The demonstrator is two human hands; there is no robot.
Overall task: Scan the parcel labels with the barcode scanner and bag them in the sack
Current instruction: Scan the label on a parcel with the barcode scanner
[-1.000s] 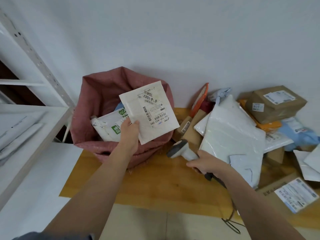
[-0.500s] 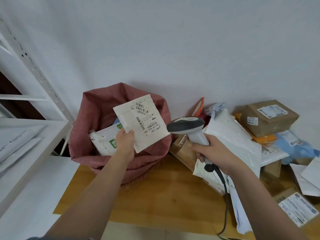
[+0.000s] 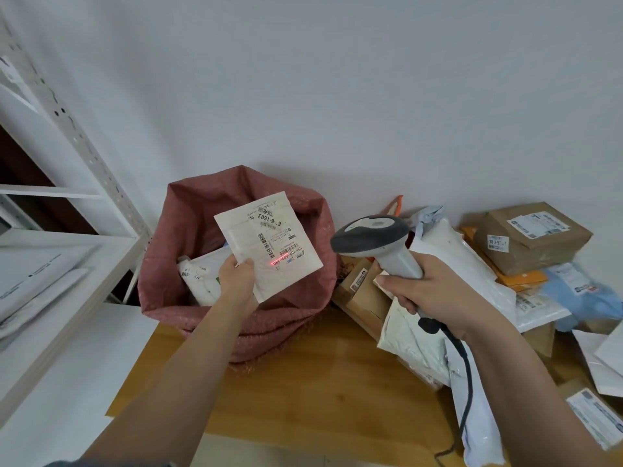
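Note:
My left hand (image 3: 237, 281) pinches the lower left corner of a flat white parcel (image 3: 266, 244), held tilted above the open red sack (image 3: 175, 264). Its printed label faces up, and a red scan line glows near its barcode. My right hand (image 3: 428, 291) grips the handle of a grey and white barcode scanner (image 3: 374, 239), whose head points left at the parcel from a short gap. A dark cable hangs from the handle. White parcels lie inside the sack.
A heap of parcels covers the wooden table (image 3: 320, 382) on the right: white poly bags (image 3: 451, 261), a brown box (image 3: 536, 237), a blue bag (image 3: 586, 291), smaller cartons (image 3: 360, 288). A white metal shelf (image 3: 50, 264) stands left with flat packets on it. The wall is close behind.
My right hand lifted the scanner off the table and aimed it at the parcel; the red scan line now shows on the label. The left hand kept the parcel over the sack.

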